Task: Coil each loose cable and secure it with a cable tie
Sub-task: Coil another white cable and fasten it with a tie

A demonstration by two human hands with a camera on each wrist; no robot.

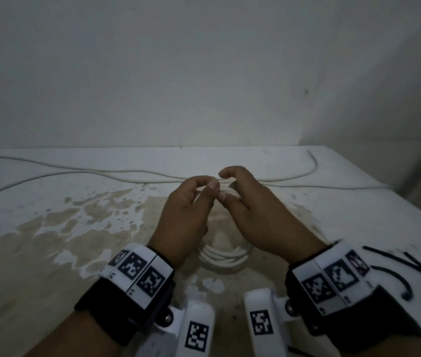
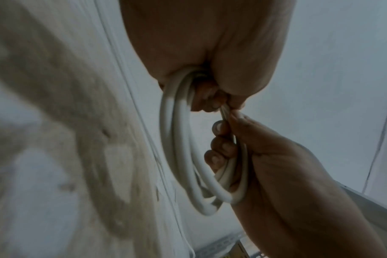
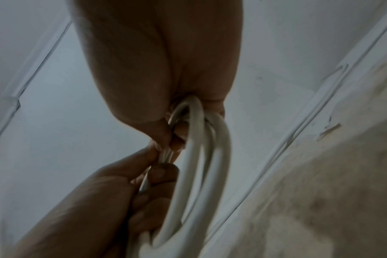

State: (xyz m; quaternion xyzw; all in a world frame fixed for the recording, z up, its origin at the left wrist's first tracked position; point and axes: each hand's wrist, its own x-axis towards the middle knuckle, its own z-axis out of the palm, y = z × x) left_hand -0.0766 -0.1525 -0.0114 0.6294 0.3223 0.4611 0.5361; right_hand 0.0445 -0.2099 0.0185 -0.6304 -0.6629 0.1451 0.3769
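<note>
Coiled white cable (image 2: pixel 183 148) hangs vertically, both hands (image 1: pixel 219 199) pinching its top.

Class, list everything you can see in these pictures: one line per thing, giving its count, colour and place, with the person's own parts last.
coiled cable: one, white, held above the table by both hands
loose cables: two or more, white, along the table's far side
black ties: several, near right corner
table: one, white, brown-stained
wall: white, behind table
wrist camera rigs: two, black and white, one on each wrist
left hand: grips coil
right hand: grips coil
</note>
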